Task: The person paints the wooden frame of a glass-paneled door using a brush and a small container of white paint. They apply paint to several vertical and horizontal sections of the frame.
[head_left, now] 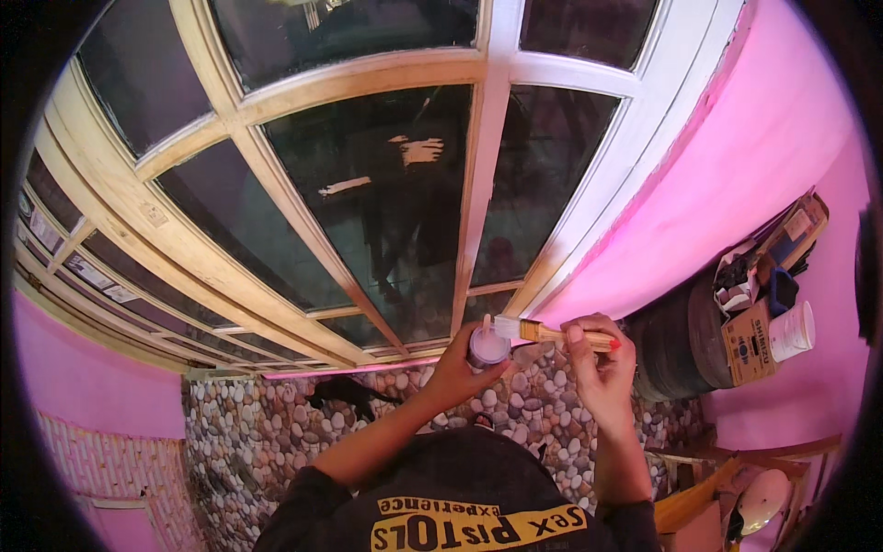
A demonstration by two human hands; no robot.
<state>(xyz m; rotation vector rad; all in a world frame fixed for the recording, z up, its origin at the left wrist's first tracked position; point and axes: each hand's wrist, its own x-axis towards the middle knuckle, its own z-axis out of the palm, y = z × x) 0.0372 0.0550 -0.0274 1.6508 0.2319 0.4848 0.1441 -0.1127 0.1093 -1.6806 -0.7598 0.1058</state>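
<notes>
My left hand [460,373] is wrapped round a small cup [489,348] of pale paint, with a pinkish stick standing in it. My right hand [598,363] grips the wooden handle of a paintbrush [543,332]; its white-coated bristles are beside the cup's top. Beyond both hands rises a glazed wooden window frame [483,64], partly white and partly cream, with bare-looking patches on the middle pane.
Pink walls [681,175] flank the frame. At right stand a dark barrel [662,359], a cardboard box [745,340], a white bucket [791,333] and wooden furniture [699,488] with a helmet [763,506]. A black cat [349,397] is on the pebble-patterned floor [239,432].
</notes>
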